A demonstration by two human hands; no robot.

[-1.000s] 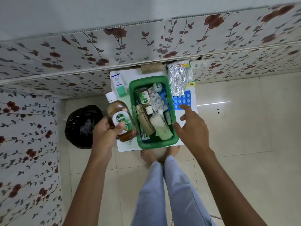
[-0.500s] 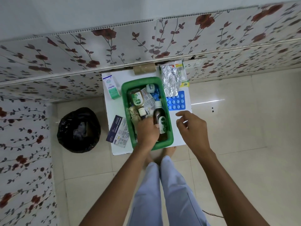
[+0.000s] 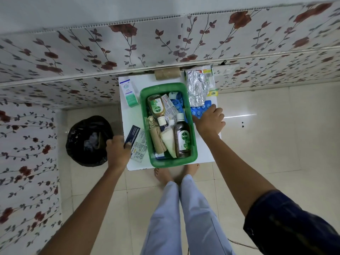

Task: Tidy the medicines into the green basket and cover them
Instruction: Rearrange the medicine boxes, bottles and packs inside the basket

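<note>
With the left hand point(image 3: 117, 150) fingers pinching the leaflet box point(image 3: 135, 144) and the right hand point(image 3: 208, 120) curled on the blue blister strip point(image 3: 199, 110), I'd lift each flat into the green basket point(image 3: 193, 151).

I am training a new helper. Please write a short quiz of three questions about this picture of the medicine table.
1. True or false: both brown bottles lie inside the green basket.
2. What does the left hand touch? A) the blue and white box B) the black bin bag C) the foil strips
3. Fill in: the right hand rests on the blue ____.

Key: 1 true; 2 A; 3 pill sheet.
</note>
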